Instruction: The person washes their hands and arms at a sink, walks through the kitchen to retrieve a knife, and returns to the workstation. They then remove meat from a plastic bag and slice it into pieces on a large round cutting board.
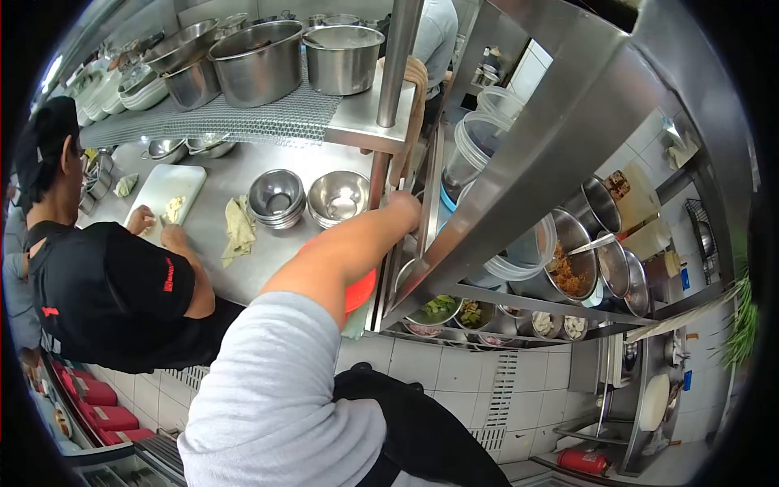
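Observation:
My left arm, in a light grey sleeve, stretches forward across the middle of the view. My left hand (pixel 403 209) is at the gap between the steel table's post and the metal rack (pixel 519 162). Its fingers are mostly hidden, so whether it grips anything does not show. Beneath my forearm a red bowl (pixel 360 292) is partly visible. Beside the arm are stacked steel bowls (pixel 339 195) and a second stack of steel bowls (pixel 277 199). Clear plastic containers (pixel 479 142) stand on the rack right of the hand. My right hand is out of view.
At left a co-worker (pixel 122 284) in black has both hands at a white cutting board (pixel 174 191). A crumpled cloth (pixel 238 231) lies on the steel table. Large pots (pixel 256 65) crowd the shelf above. Bowls of food (pixel 568 272) fill the rack; green stalks (pixel 738 316) hang at far right.

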### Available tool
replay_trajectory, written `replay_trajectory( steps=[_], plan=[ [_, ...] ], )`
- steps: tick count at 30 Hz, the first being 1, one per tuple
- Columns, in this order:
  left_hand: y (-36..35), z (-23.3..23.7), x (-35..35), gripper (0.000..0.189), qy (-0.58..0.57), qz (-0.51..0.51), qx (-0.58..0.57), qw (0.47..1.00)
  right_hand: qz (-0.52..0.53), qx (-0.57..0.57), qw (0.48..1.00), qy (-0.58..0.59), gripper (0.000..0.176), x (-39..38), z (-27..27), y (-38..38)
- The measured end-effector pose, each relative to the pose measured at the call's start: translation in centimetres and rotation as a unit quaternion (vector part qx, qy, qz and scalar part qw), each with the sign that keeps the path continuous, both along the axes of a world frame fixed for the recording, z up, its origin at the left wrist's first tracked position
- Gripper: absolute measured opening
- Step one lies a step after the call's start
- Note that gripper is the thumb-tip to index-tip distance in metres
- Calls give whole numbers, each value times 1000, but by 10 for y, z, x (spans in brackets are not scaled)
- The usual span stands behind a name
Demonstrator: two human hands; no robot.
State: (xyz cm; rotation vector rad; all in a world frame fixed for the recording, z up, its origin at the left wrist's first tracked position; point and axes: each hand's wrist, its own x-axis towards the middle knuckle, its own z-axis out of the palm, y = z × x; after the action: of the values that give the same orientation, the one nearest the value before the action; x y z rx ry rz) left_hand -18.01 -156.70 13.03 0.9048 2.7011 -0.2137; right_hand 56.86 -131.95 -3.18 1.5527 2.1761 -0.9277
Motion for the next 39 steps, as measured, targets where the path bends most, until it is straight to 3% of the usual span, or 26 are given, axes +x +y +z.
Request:
replay_trajectory(
  steps=[2, 4, 6, 8, 12, 15, 19, 21, 22, 25, 30, 32, 34, 35, 36, 37, 39],
  plan=[
    [-6, 3, 10, 30, 79, -123, 12, 989, 5, -10, 1000, 5, 21, 5, -14, -6],
    [-24, 50, 37, 29, 62, -161, -10, 985, 19, -18, 1000, 5, 21, 1, -18, -11],
    [-56, 117, 77, 25, 51, -158, -13, 986, 39, -22, 999, 7, 21, -8, -21, -8],
    [-75, 124, 79, 24, 61, -145, 47, 986, 56, -24, 998, 12, 21, -19, -25, -2],
    [-115, 177, 93, 20, 56, -135, 44, 988, 75, -27, 996, 26, 22, -30, -41, 3],
    [-153, 198, 98, 28, 43, -97, 206, 973, 76, -29, 996, 39, 22, -33, -51, 0],
    [-192, 228, 114, 29, 5, -68, 285, 956, 72, -29, 996, 52, 22, -25, -73, -7],
    [-208, 237, 121, 30, 31, -70, 341, 937, 202, -151, 929, 269, 27, 0, -106, -6],
    [-214, 238, 121, 30, 33, -70, 340, 937, 203, -151, 929, 271, 27, -4, -95, -18],
    [-228, 247, 125, 30, 125, -122, 417, 892, 153, -51, 977, 141, 27, -10, -68, -43],
    [-241, 293, 157, 26, 116, -93, 457, 877, 49, 98, 990, -91, 27, -4, -63, -88],
    [-245, 310, 175, 26, 66, -45, 480, 873, 62, 31, 995, -69, 28, 8, -65, -72],
    [-252, 325, 195, 28, 117, -87, 457, 878, 74, -33, 996, -38, 28, 15, -67, -42],
    [-255, 333, 208, 29, 123, -88, 440, 885, 137, -32, 990, 31, 30, 20, -75, -30],
    [-259, 341, 220, 29, 119, -87, 428, 892, 196, -31, 975, 100, 31, -5, -29, -55],
    [-261, 346, 233, 31, 128, -113, 425, 889, 41, -46, 998, -7, 34, -38, 32, -78],
    [-261, 353, 261, 35, 139, -155, 414, 886, 141, -20, 990, 19, 34, -27, 6, -52]
  ],
)
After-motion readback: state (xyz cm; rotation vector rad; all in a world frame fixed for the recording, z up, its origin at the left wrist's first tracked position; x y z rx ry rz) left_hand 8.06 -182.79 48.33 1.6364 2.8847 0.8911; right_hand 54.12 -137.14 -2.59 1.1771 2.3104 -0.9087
